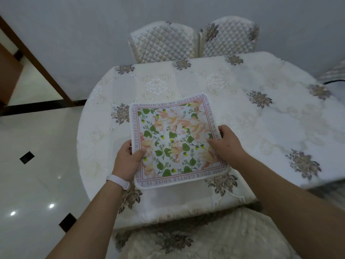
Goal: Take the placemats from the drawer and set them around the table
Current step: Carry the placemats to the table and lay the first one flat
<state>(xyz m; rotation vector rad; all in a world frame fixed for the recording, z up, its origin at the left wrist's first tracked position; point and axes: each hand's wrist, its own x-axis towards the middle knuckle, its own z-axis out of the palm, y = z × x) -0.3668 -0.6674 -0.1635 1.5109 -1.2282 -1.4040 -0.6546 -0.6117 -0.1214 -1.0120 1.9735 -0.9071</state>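
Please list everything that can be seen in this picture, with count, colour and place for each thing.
placemat: one in view, white edge with pink and green flowers, over the near part of the table, held by both hands
table: one, cream cloth with grey-brown flowers, centre and right
chairs: two quilted white ones at the far side, left and right; one cushioned cream seat at the near side
floor: white glossy tiles with small black squares, left
wall: pale grey, behind
wristband: one, white, on the left wrist
left hand: grip on the placemat's left edge
right hand: grip on the placemat's right edge
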